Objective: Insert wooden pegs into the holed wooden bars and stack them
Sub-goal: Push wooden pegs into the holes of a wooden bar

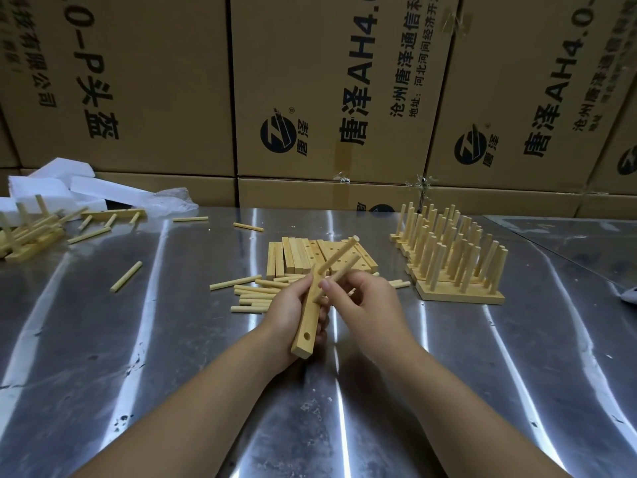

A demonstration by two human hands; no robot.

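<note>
My left hand grips a holed wooden bar above the metal table, its near end pointing toward me with one empty hole showing. One peg stands in the bar's far end. My right hand pinches a second peg and holds its lower end against the bar's middle. Loose pegs lie just beyond my hands. Behind them rests a row of bare holed bars. Finished bars with upright pegs stand packed together at the right.
The steel table carries stray pegs at the left and far middle. More pegged bars and white foam blocks lie at the far left. Cardboard boxes wall off the back edge.
</note>
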